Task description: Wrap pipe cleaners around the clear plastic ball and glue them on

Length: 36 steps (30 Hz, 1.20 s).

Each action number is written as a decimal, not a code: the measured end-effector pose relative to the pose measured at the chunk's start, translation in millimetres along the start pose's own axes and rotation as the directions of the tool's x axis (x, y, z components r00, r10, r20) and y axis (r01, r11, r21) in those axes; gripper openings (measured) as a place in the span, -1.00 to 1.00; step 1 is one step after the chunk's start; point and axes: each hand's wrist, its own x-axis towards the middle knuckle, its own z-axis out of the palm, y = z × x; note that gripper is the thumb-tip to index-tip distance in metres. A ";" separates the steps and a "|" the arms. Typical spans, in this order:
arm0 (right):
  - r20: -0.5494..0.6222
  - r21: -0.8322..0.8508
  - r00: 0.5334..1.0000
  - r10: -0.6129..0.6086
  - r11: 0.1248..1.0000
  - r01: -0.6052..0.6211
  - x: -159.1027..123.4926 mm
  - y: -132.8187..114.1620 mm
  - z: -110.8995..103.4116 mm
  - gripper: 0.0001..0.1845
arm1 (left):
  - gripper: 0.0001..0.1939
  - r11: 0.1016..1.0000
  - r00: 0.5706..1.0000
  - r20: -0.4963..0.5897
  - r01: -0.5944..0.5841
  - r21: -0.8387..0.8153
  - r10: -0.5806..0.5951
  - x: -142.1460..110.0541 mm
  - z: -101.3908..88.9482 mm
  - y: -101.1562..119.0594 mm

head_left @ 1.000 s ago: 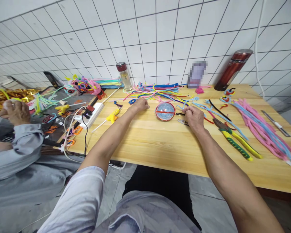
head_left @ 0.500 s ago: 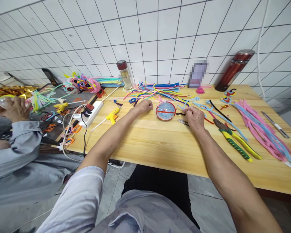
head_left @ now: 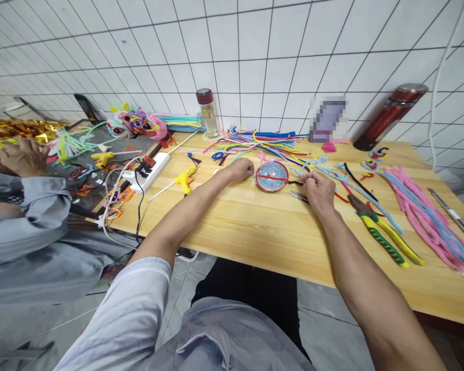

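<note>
A round, clear dish-like piece [head_left: 271,181] with a red rim and a red strip across its middle lies on the wooden table. Just left of it, my left hand [head_left: 241,169] rests with curled fingers; anything inside is hidden. To the dish's right, my right hand [head_left: 319,191] has its fingers pressed together. A short black fuzzy strip [head_left: 295,182] runs from near the rim towards those fingertips; whether they grip it is unclear. Small snips [head_left: 299,196] lie partly under the right hand. Light-blue pipe cleaners [head_left: 327,172] lie beyond it.
Pliers [head_left: 382,232], pink and blue fuzzy stems [head_left: 421,216] and a craft knife [head_left: 448,208] lie right. Behind stand a glass bottle [head_left: 209,114], a phone [head_left: 327,121] and a red thermos [head_left: 390,117]. Left are a yellow glue gun [head_left: 184,179], a power strip [head_left: 150,174] and a co-worker's hands [head_left: 25,157].
My view has shifted a little, so the table things appear farther right. Both my hands keep their places beside the dish. The co-worker's hands have moved, and the clear ball there no longer shows.
</note>
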 end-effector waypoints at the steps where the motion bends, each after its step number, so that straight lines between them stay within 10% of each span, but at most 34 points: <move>1: -0.002 -0.002 1.000 0.004 1.000 -0.004 -0.2 -0.3 0.0 -0.70 | -0.79 1.000 1.000 0.004 0.000 -0.001 0.000 0.1 -0.8 -0.2; 36: -0.060 -0.044 0.993 -0.103 0.994 0.101 1.7 -3.3 -3.4 -0.70 | -0.88 0.983 0.974 -0.167 0.132 -0.124 -0.152 -15.1 -20.3 -24.7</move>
